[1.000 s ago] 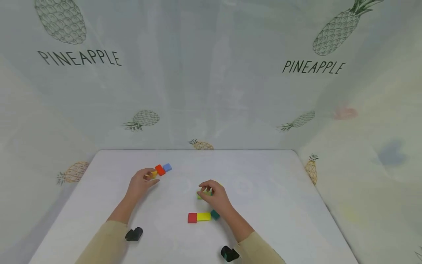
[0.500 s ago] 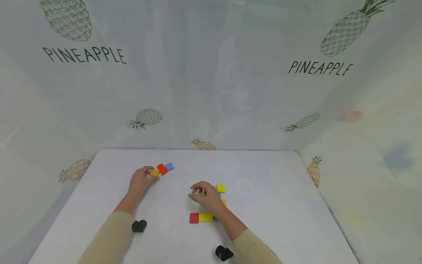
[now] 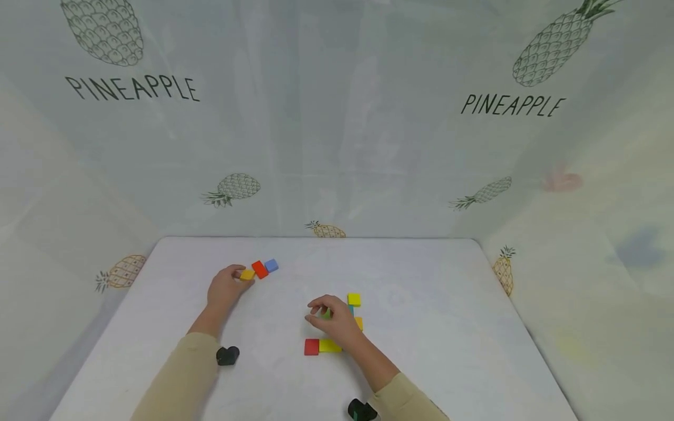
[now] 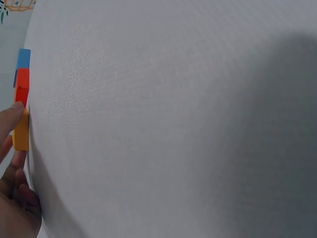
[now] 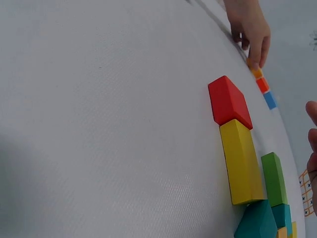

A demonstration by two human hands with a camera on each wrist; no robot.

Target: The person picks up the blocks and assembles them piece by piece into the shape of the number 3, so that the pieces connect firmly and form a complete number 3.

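Note:
My left hand pinches an orange block at the back left of the table, thumb on the near side and fingers on the far side. That block forms the near end of a short row with a red block and a blue block. Over the middle group my right hand hovers with loosely bent fingers, nothing held between them. Partly hidden below it lies a green block. Nearer me, a dark red block, a long yellow block and a dark teal block stand end to end.
Beyond the right hand lie a small yellow block and an orange-yellow block. Black wrist devices sit at both forearms. A pineapple-print curtain rises behind the white table.
My left thumb and fingers have drawn in on the orange block. The right hand has shifted slightly left and nearer, exposing the yellow blocks beyond it. The head view has shifted slightly.

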